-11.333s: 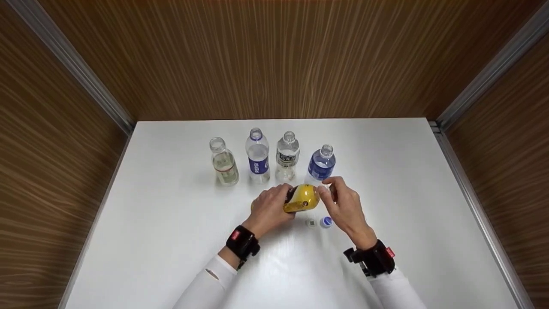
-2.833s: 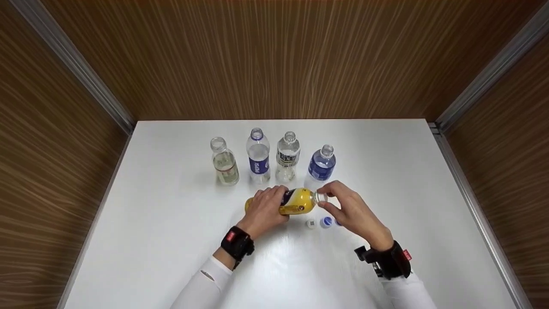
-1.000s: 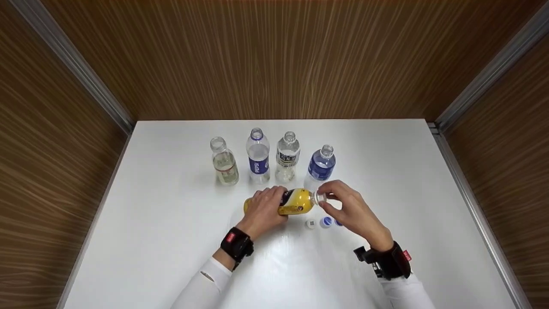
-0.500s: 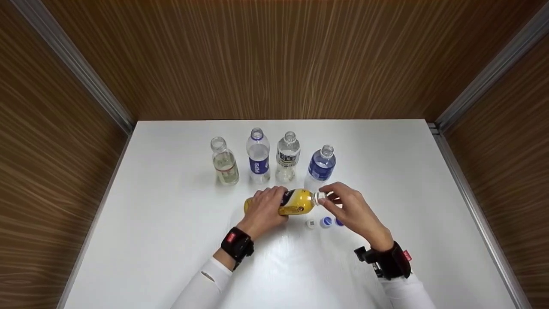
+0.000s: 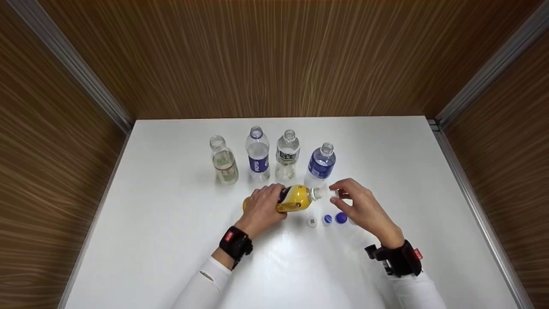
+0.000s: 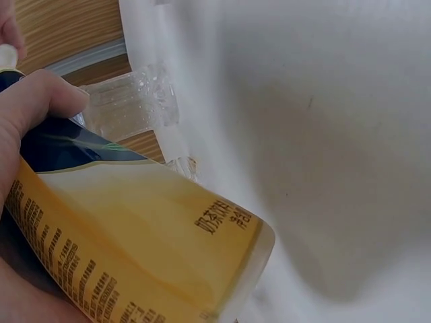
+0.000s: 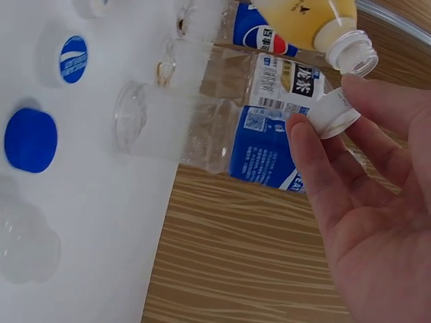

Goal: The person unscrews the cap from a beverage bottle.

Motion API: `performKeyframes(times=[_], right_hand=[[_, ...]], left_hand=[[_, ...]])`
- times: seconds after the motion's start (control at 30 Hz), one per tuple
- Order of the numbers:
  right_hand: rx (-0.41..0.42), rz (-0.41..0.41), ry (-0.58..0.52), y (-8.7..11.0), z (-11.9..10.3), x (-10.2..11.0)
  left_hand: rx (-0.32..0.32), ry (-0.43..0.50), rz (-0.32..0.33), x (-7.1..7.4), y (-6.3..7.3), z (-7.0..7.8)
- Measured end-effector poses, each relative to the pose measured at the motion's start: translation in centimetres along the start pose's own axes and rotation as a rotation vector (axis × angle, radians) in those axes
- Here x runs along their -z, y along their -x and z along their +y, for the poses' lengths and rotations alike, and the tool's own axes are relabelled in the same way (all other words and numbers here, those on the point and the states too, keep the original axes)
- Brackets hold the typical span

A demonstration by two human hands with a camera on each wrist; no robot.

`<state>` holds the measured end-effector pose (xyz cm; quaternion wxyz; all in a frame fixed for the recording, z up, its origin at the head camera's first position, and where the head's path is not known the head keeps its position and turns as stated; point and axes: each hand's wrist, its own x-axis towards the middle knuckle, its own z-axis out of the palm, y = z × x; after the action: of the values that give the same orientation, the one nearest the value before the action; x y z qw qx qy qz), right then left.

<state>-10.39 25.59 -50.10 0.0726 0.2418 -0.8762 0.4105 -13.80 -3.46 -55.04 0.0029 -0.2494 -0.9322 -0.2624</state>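
My left hand (image 5: 262, 208) grips a yellow drink bottle (image 5: 297, 198) round its body. The bottle is tilted nearly on its side, its neck to the right. In the right wrist view its threaded mouth (image 7: 357, 57) is uncovered. Just right of that mouth, my right hand (image 5: 364, 210) pinches a white bottle cap (image 7: 333, 114) between thumb and fingers, apart from the neck. Below the hands lie a white cap (image 5: 312, 222), a blue-and-white cap (image 5: 327, 219) and a dark blue cap (image 5: 341, 217). A translucent cap (image 7: 27, 242) shows beside the blue one in the right wrist view.
Behind the hands stand several uncapped bottles in a row: a clear one (image 5: 225, 166), a Pepsi bottle (image 5: 258, 161), one with a black-and-white label (image 5: 287, 156) and a blue-labelled one (image 5: 321, 164). Wood-grain panels (image 5: 274, 60) enclose the white table (image 5: 163, 240).
My right hand has moved right, taking the white cap off the yellow bottle's neck, where it sat half a second ago. The left hand and bottle have barely moved.
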Motion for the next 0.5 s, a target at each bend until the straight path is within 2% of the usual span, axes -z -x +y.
performKeyframes(times=[0.17, 0.3, 0.5], right_hand=[[-0.044, 0.034, 0.083, 1.1, 1.9, 0.6], [-0.083, 0.061, 0.196, 2.0, 3.3, 1.0], [-0.214, 0.043, 0.314, 2.9, 5.0, 1.4]], left_hand=[[0.05, 0.035, -0.016, 0.2, -0.1, 0.1], [0.073, 0.037, -0.026, 0.3, -0.1, 0.2], [0.07, 0.043, -0.016, 0.2, -0.1, 0.2]])
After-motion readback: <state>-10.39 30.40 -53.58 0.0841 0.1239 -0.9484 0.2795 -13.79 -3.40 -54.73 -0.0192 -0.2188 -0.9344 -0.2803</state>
